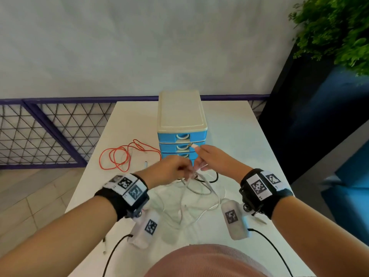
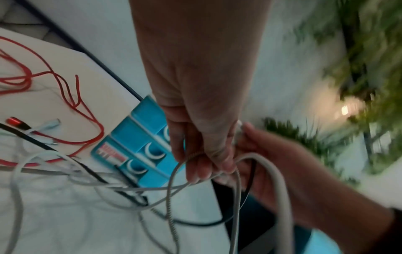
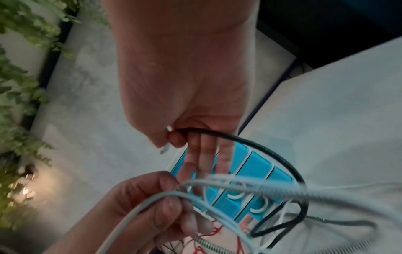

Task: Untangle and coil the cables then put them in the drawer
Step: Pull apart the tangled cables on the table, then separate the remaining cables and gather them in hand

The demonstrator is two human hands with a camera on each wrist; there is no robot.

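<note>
Black wristbands with square-patterned tags

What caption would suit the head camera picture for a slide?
Two hands, left hand and right hand, lift tangled cables before closed blue drawers.

Both forearms are extended from 6 o'clock toward 12 o'clock and converge at mid-frame. The left hand is held knuckles-up, its fingers curled in a grip around thin strands. The right hand is raised slightly higher, at 1 o'clock of the left; its thumb and forefinger are pinched together, the other fingers extended.
</note>
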